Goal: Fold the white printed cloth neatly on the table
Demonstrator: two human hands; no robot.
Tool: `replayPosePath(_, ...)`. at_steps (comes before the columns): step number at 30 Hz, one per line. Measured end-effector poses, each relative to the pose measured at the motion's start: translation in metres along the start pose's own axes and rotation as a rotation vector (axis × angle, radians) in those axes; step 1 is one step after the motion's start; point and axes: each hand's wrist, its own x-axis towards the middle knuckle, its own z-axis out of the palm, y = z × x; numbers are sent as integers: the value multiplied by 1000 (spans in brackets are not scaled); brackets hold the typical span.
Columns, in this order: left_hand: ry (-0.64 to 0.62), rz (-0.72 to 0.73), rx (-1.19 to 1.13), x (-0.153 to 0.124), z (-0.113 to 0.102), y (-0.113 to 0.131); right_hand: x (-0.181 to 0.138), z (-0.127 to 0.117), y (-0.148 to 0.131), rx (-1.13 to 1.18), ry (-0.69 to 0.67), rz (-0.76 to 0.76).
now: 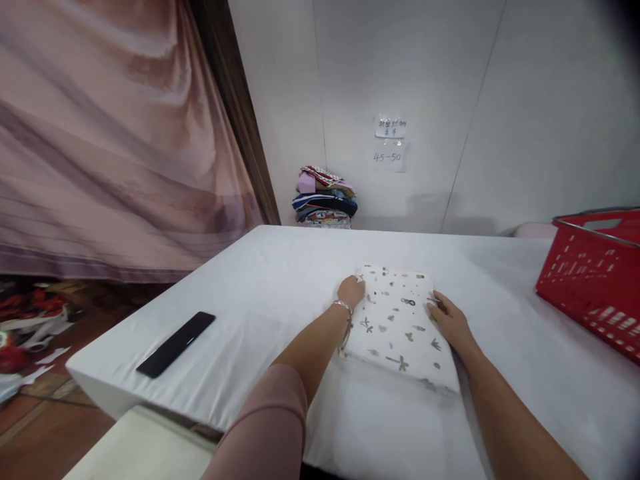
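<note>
Holding a folded white printed cloth (395, 323) by its L edge: L hand (351, 291), closed on it; R hand (450, 320) touches R edge, can't tell if gripping. Cloth's flat on white-covered table (280, 280), approx. centre. Black phone-like slab (176, 344) near L edge, red plastic basket (575, 267) far R. Pink curtain (125, 133) L. Behind: folded-fabric stack (326, 200) nr pale panelled wall (425, 60) w/ "45-50" note (390, 158).

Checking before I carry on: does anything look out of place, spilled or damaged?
No spill or damage stands out. The oddest spot is left of the table: white strips lie scattered beside jumbled red items, seemingly on the floor, like dropped scraps.
</note>
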Motion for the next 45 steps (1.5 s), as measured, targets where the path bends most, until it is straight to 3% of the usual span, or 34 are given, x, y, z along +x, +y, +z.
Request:
replayPosePath(14, 47, 50, -4, 24, 10, 10, -2, -1, -5, -14, -14, 23)
replayPosePath(29, 7, -20, -14, 39, 14, 3, -1, 0, 1, -9, 5, 4)
replayPosePath(45, -15, 3, 85, 19, -1, 5, -6, -2, -15, -94, -11, 29)
